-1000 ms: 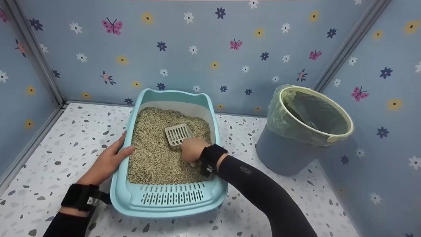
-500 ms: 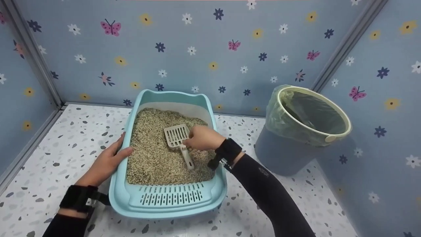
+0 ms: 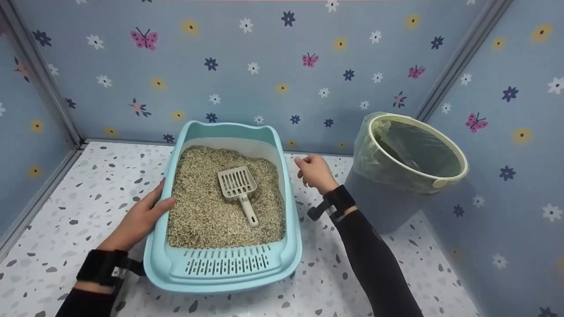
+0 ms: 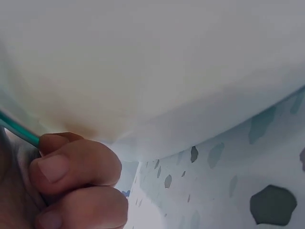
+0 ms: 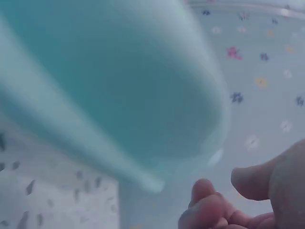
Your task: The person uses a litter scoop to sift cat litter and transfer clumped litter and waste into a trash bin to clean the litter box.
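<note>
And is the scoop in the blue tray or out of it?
In. The scoop lies on top of the litter, all of it inside the rim of the blue tray.

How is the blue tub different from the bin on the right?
The blue tub is long and low, while the bin is taller with a round mouth. The blue tub holds litter and a scoop; the bin is lined with a see-through bag. The left hand grips the blue tub; no hand holds the bin. Both are open on top.
</note>
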Demonstrator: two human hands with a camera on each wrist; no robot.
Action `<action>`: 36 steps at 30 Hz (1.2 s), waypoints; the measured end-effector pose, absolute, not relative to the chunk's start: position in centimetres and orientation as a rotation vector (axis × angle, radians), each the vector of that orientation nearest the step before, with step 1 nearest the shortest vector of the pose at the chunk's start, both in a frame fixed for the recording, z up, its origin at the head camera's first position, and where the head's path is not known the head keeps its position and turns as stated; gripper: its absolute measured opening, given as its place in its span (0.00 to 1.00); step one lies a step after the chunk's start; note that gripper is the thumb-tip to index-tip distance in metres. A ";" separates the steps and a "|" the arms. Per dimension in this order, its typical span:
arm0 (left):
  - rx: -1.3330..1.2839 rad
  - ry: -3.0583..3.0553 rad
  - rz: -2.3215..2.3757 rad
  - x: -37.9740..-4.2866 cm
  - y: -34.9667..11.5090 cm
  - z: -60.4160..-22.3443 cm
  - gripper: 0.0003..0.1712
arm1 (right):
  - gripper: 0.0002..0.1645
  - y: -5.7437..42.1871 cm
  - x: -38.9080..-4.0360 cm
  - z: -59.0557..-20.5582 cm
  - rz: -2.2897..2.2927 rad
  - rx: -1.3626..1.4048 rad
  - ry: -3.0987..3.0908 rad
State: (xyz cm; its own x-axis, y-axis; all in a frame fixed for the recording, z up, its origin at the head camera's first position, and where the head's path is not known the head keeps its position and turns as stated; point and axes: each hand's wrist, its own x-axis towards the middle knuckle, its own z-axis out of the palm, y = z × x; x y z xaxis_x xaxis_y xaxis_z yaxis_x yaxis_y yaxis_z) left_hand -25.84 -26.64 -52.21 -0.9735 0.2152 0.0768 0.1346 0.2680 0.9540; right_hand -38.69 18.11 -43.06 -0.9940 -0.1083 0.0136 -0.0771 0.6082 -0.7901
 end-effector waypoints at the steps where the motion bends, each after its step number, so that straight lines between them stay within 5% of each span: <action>1: 0.334 2.450 1.820 -25.7 -26.8 -52.1 0.46 | 0.23 18.3 -38.9 -43.7 -1.378 -0.120 2.763; 7: 0.273 2.446 1.674 -23.6 -27.4 -50.8 0.56 | 0.35 18.5 -39.5 -47.4 -1.387 -0.037 2.594; 15: 0.301 2.541 1.313 -20.4 -27.4 -49.6 0.68 | 0.25 18.0 -39.5 -48.7 -1.662 -0.154 2.314; 36: 0.180 2.646 1.244 -19.6 -25.9 -48.5 0.64 | 0.21 17.6 -37.9 -49.9 -1.857 -0.038 2.266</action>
